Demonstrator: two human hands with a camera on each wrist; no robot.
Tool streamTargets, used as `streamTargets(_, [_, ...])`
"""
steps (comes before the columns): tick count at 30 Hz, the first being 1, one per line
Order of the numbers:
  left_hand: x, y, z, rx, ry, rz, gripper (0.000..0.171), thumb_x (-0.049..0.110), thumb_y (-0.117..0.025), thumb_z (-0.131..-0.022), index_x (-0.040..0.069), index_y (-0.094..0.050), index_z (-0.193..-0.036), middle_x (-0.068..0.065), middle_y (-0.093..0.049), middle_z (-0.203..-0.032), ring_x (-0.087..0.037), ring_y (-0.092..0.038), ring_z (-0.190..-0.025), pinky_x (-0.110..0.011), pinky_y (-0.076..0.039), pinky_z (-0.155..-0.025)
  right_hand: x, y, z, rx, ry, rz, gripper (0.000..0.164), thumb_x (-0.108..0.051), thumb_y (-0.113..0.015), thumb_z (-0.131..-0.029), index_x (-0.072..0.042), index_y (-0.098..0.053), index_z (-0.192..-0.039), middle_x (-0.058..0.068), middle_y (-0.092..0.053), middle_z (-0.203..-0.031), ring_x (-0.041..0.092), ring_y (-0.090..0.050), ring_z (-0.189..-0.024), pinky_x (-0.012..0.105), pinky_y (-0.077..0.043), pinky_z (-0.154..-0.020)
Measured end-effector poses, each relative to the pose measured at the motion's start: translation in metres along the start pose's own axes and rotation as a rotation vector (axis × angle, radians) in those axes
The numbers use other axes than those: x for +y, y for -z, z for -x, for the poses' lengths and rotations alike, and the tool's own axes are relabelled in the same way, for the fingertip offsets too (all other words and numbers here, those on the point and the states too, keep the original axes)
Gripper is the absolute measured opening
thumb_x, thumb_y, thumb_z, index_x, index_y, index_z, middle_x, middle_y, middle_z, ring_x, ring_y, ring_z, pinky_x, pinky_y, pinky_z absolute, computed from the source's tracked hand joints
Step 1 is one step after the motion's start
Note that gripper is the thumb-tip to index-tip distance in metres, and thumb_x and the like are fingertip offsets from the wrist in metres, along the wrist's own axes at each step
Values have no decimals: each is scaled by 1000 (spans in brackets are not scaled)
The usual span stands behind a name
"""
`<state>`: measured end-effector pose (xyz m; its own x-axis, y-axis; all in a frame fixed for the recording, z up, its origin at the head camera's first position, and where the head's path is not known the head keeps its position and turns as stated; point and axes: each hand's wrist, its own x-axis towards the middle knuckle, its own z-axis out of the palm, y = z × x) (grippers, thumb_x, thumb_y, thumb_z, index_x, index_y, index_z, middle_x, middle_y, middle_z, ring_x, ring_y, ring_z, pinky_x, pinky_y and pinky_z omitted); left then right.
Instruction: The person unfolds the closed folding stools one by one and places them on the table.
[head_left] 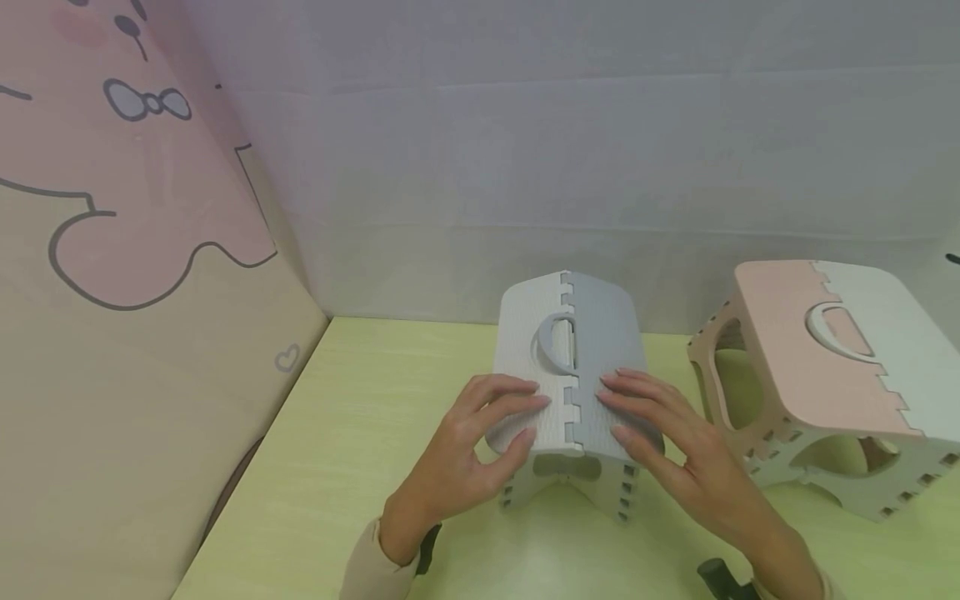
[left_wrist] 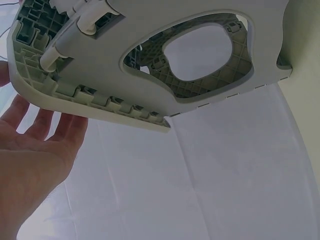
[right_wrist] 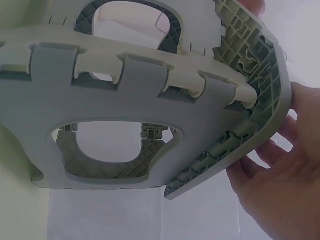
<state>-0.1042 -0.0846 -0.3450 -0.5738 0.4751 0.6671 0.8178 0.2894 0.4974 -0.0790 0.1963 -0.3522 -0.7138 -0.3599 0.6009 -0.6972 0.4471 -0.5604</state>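
Observation:
A white-and-grey folding step stool [head_left: 607,333] stands on the table with its top bent into a low ridge along the centre hinge. A curved carry handle [head_left: 552,343] is set at the middle of that ridge. On the white half lie the fingertips of my left hand [head_left: 480,437], while my right hand [head_left: 678,446] touches the grey half with its fingers spread. Both wrist views look up at the stool's ribbed underside, where the legs with oval cutouts angle downward. My left hand [left_wrist: 42,150] and right hand [right_wrist: 285,165] appear there at the top's outer edges.
A pink-and-white folding stool [head_left: 795,350] stands unfolded at the right, close beside my right hand. Behind the yellow-green table [head_left: 375,375] hangs a pale sheet [head_left: 525,150]. A cloth with a pink cartoon figure [head_left: 135,167] slopes down along the left side.

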Motion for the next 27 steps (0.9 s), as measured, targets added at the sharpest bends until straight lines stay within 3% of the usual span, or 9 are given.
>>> streamTargets(10, [0, 0, -1, 6, -10, -8, 33, 3, -69, -92, 10, -70, -125, -7, -62, -130, -24, -54, -124, -37, -47, -105, 2, 0, 1, -27, -16, 6, 53, 3, -72, -91, -13, -63, -140, 6, -55, -148, 23, -41, -144, 23, -27, -120])
streamTargets(17, [-2, -1, 0, -3, -2, -14, 33, 4, -69, -93, 10, -70, -125, -7, -62, -131, -23, -54, -125, -37, -47, -105, 5, -2, -1, 2, 51, 22, 38, -11, -65, -101, -11, -63, -140, 7, -57, -146, 25, -44, -142, 25, -28, -120])
streamTargets(27, [-5, -2, 0, -10, -9, -31, 29, 8, -68, -96, 10, -71, -125, -7, -62, -131, -23, -54, -126, -38, -48, -105, 8, -3, -2, 23, 82, 46, 35, -22, -58, -107, -10, -64, -139, 8, -57, -145, 27, -44, -142, 27, -27, -121])
